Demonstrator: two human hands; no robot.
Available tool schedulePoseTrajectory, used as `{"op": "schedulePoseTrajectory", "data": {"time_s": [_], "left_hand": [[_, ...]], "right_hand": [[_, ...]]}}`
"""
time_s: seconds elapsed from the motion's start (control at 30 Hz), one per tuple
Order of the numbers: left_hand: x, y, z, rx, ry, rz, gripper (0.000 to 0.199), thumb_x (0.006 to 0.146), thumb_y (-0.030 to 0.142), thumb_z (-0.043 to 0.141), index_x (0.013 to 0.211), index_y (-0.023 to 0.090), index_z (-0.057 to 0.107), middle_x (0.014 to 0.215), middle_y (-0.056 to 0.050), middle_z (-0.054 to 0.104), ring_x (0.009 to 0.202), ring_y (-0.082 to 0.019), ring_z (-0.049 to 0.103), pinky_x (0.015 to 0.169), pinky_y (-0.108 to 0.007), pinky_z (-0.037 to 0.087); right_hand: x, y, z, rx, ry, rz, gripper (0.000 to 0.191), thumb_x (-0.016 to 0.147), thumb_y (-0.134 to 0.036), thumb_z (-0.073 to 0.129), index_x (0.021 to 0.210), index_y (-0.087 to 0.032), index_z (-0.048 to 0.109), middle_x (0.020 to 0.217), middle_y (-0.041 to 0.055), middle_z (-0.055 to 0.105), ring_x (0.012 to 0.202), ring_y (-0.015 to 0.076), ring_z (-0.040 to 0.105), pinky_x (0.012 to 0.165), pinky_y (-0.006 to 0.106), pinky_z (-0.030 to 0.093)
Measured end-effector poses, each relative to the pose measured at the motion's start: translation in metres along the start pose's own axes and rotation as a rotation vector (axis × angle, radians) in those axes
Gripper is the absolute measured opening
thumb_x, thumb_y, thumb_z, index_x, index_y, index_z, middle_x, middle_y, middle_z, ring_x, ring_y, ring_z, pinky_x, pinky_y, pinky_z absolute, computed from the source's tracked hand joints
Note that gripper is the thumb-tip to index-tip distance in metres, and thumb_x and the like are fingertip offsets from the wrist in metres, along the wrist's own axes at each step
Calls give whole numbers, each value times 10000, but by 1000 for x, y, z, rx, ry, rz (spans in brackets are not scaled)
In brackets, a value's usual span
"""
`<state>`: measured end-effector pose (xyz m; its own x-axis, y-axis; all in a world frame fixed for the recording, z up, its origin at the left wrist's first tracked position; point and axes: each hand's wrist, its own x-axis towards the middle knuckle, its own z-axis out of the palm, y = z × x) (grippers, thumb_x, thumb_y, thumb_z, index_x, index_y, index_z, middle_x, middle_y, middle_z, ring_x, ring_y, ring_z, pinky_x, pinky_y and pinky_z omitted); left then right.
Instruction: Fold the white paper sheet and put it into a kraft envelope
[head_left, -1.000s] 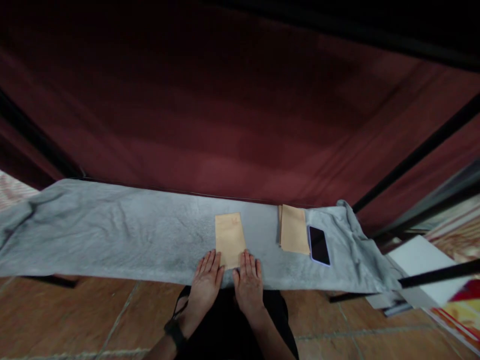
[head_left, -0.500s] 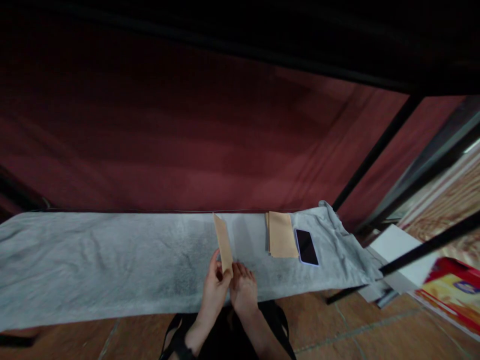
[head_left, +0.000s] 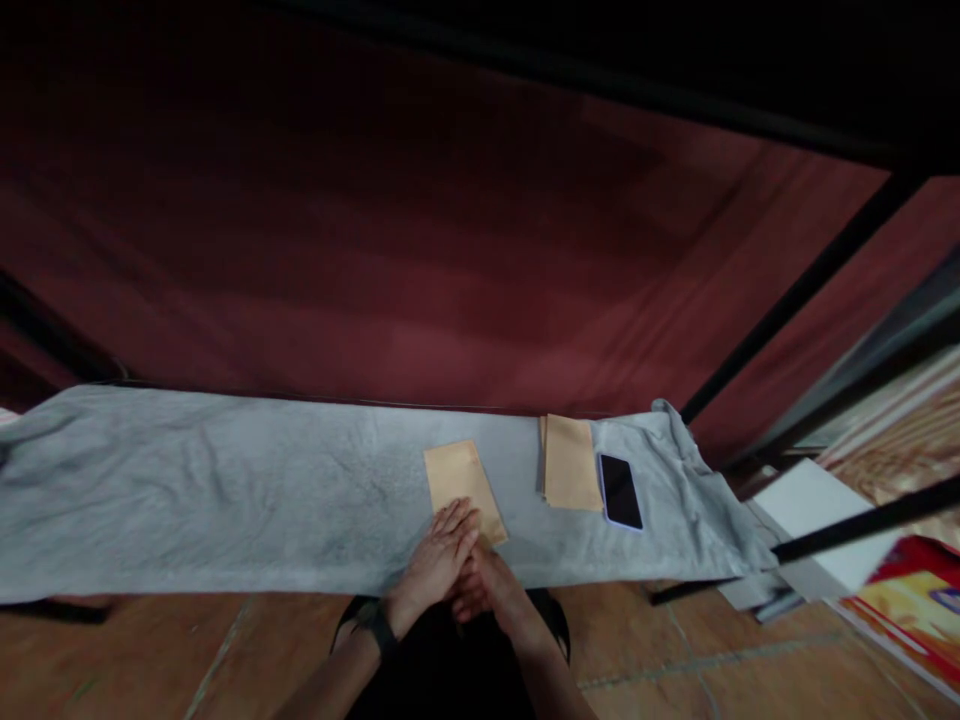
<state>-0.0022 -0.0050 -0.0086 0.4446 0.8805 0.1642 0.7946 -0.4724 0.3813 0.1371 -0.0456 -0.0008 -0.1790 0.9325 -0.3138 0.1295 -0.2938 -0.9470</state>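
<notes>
A flat brown paper envelope [head_left: 465,475] lies on the grey cloth, slanting slightly, its near end covered by my hands. My left hand [head_left: 442,555] rests on that near end with its fingers stretched out flat over the paper. Tucked against it from the right, at the bench's front edge, is my right hand [head_left: 487,585]. Its fingers are curled and partly hidden under the left hand, so what they hold, if anything, does not show. Right of the hands sits a small stack of similar brown envelopes [head_left: 573,465].
A phone [head_left: 621,492] with a dark screen lies right of the stack. Grey cloth [head_left: 225,500] covers the long narrow bench. Behind it stands a dark red panel [head_left: 420,300]. White boxes [head_left: 821,520] and a red-and-yellow package [head_left: 911,600] are low at the right.
The envelope, earlier held upright on edge by my left hand, now lies flat. My left hand has opened onto it; my right hand has drawn back toward the bench's front edge.
</notes>
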Motion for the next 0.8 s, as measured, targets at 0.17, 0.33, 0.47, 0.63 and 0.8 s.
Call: {"op": "schedulePoseTrajectory", "data": {"time_s": [0.17,0.33,0.47,0.63,0.8], "left_hand": [[3,4,-6,87,-29,17,473,1027,368,327,1478,272,434,1593,-49,360,1481,-222,286,1204,-468,234],[17,2,-6,125,-99,-8,511,1032,381,278,1525,266,347,1628,-38,283,1513,-196,175,1230,-450,76],[31,-7,-7,146,-112,-4,537,1029,416,281,1545,268,297,1643,-48,239,1521,-209,139,1224,-465,30],[52,-23,-11,171,-52,0,583,1002,537,326,1536,302,315,1638,-60,254,1519,-246,150,1214,-504,34],[69,-35,-17,156,-59,8,594,996,563,328,1527,296,341,1622,-62,299,1511,-261,175,1210,-511,40]], "right_hand": [[-6,3,-24,-216,124,-36,590,1002,-575,270,913,-166,686,801,112,721,724,236,692,706,382,587],[-10,14,-37,-847,335,-564,464,1045,-344,299,1411,-152,510,1456,148,512,1378,272,424,1152,508,312],[-9,26,-34,-1171,351,-644,505,1032,-294,384,1511,-137,373,1570,175,340,1435,308,330,1151,542,287],[-13,26,-35,-1250,326,-717,503,1006,-293,481,1502,-261,403,1633,131,190,1445,353,303,1125,581,309],[-21,24,-42,-1241,239,-755,516,1008,-249,468,1515,-275,377,1621,121,237,1447,349,307,1128,593,318]]}}
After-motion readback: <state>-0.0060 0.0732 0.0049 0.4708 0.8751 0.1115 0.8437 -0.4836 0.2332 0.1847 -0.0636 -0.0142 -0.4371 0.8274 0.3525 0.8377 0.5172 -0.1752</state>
